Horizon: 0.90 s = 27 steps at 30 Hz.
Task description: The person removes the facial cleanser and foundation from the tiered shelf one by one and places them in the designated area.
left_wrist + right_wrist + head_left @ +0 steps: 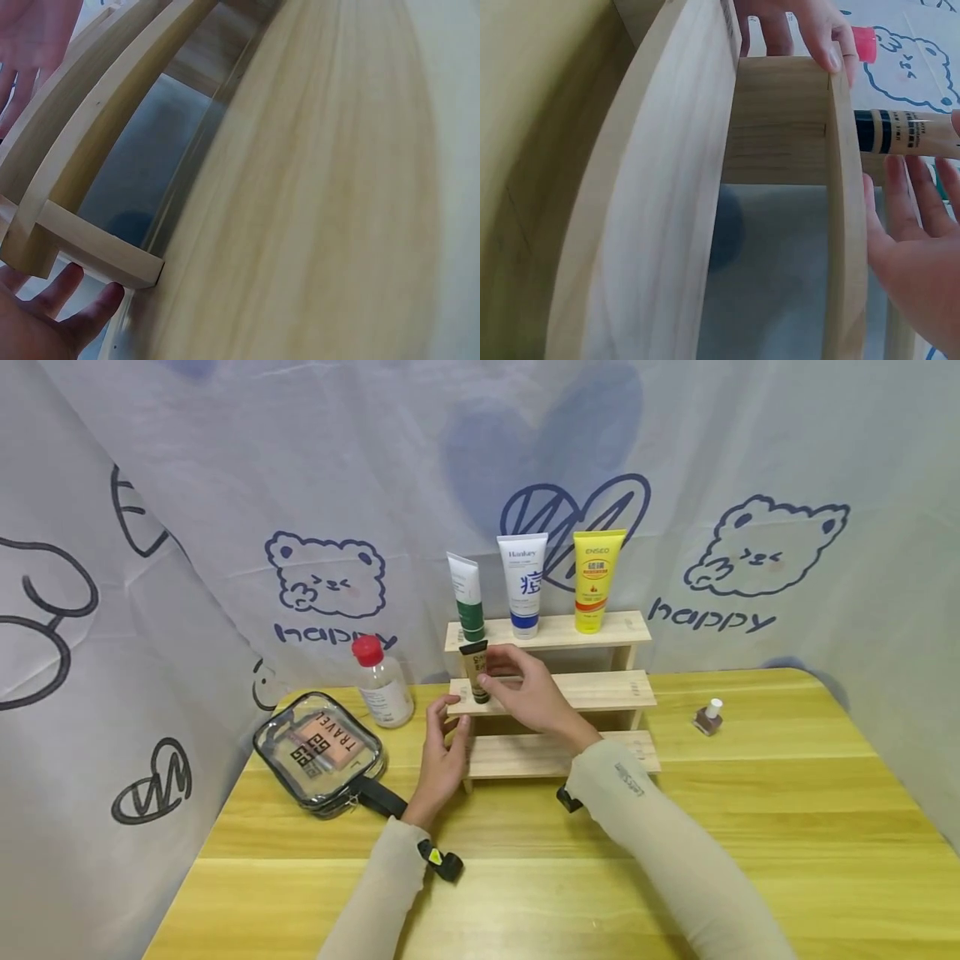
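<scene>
My right hand (528, 693) pinches a small gold-beige squeeze tube (473, 670) with a black cap. It stands cap down at the left end of the middle shelf of a three-tier wooden stand (600, 691). Bent around the left end of that shelf are the thumb and a finger of my left hand (441, 760). The right wrist view shows the tube's dark cap (865, 130) at the shelf board. On the top shelf stand a white-and-green tube (467, 597), a white-and-blue tube (523, 585) and a yellow tube (595, 581).
Left of the stand are a bottle with a red cap (386, 689) and a clear zippered travel pouch (318, 752), its black strap near my left wrist. A small nail polish bottle (708, 718) stands to the right on the wooden table (787, 827). A printed curtain hangs behind.
</scene>
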Tool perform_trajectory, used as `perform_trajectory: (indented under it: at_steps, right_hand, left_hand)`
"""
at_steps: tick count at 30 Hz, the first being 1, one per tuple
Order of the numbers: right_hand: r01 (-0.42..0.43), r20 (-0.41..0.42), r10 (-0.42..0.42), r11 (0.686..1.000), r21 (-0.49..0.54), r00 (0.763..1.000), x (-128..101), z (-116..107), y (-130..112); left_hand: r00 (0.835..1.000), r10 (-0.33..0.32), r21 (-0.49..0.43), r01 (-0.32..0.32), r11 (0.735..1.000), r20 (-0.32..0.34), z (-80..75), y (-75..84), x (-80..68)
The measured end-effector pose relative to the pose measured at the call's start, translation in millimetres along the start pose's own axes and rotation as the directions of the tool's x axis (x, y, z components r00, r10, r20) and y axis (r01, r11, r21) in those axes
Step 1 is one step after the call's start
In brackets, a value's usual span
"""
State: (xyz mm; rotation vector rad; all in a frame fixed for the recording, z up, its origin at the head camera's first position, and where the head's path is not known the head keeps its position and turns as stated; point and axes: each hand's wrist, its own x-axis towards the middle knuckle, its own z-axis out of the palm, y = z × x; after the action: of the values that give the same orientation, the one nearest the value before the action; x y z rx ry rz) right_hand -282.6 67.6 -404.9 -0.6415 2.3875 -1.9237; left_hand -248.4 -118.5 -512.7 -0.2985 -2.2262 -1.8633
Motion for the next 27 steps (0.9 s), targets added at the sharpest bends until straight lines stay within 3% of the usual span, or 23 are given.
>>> perform_trajectory:
  at_steps: [11,19,27]
  right_hand:
    - [0.015,-0.006,-0.015,1.000,-0.020,1.000,3.8,2.8,5.7]
    - [0.028,-0.040,-0.030,0.999,-0.033,0.999,-3.8,-0.2,3.8]
    - [0.049,-0.044,-0.054,0.993,-0.103,0.998,-18.7,-17.7,4.9]
  left_hand:
    - [0.999,0.036,-0.010,-0.036,0.999,-0.020,4.4,0.1,2.4]
    - [1.000,0.009,-0.010,-0.010,1.000,-0.024,3.7,0.0,0.1]
    - [1.000,-0.006,-0.012,0.006,1.000,-0.026,3.5,-0.2,-1.3]
